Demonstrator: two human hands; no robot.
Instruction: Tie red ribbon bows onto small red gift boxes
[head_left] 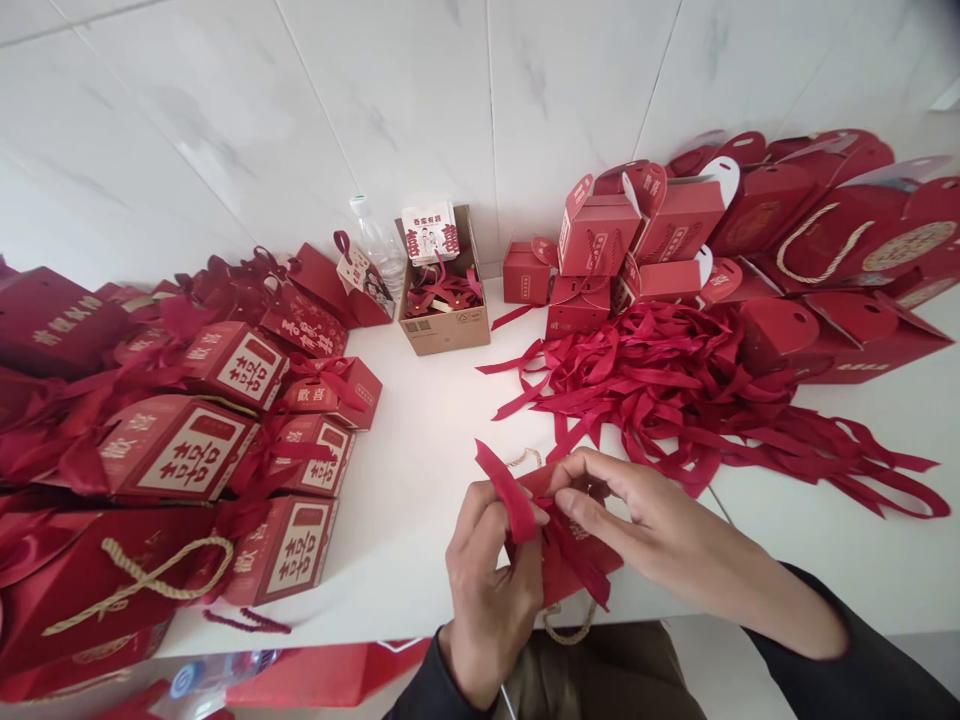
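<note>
A red gift box (570,560) with twisted cord handles lies at the table's front edge, under both hands. My left hand (499,570) is closed on a red ribbon (504,485), whose loose end sticks up above the fingers. From the right, my right hand (622,505) pinches the same ribbon at the top of the box, thumb and forefinger together. Ribbon tails hang over the box's front side. The fingers partly cover the place where the ribbon crosses.
A heap of red ribbons (652,390) lies right of centre. Red boxes with tied ribbons (187,450) crowd the left; more boxes (675,220) stand at the back right. A cardboard box (450,332) and a plastic bottle (379,245) stand near the wall.
</note>
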